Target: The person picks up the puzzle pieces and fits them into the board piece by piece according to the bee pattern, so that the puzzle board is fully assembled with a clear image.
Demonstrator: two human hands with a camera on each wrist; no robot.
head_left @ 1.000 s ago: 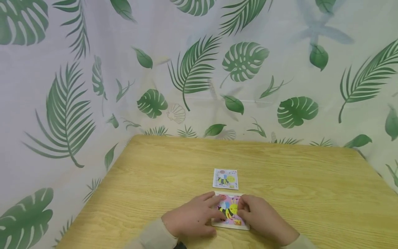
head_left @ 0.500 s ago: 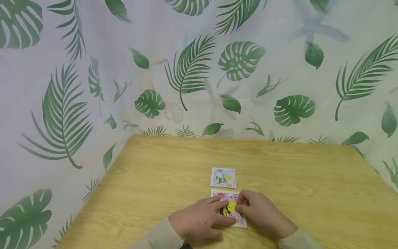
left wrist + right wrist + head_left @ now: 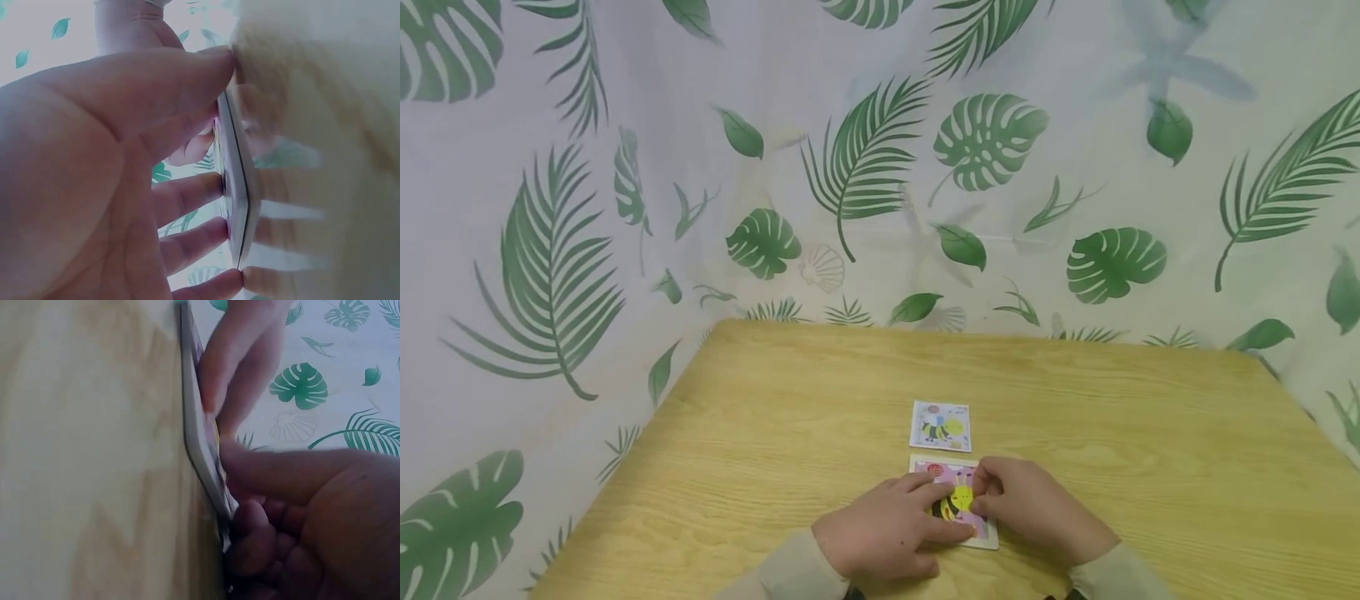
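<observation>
A square bee picture board (image 3: 987,543) with a pale rim and a pink picture lies flat on the table. My left hand (image 3: 883,529) is spread across its left part, fingers fairly straight, fingertips on the picture. In the left wrist view, several fingertips meet the board's (image 3: 240,194) face and its lower corner. At the right side, my right hand (image 3: 1037,508) holds the board with curled fingers. The right wrist view has that thumb on the board's (image 3: 199,428) face, the other fingers bent in by its edge. Both hands hide parts of the bee.
Just beyond the board lies a smaller paper card (image 3: 941,427) with a matching bee picture. Both are on a wood-grain table (image 3: 790,400). A white curtain (image 3: 880,183) printed with green leaves stands behind it and along the left.
Over the first half second my left hand shifts right across the board, covering more of the bee. The right hand stays at the right side. Since then the hands have hardly moved.
</observation>
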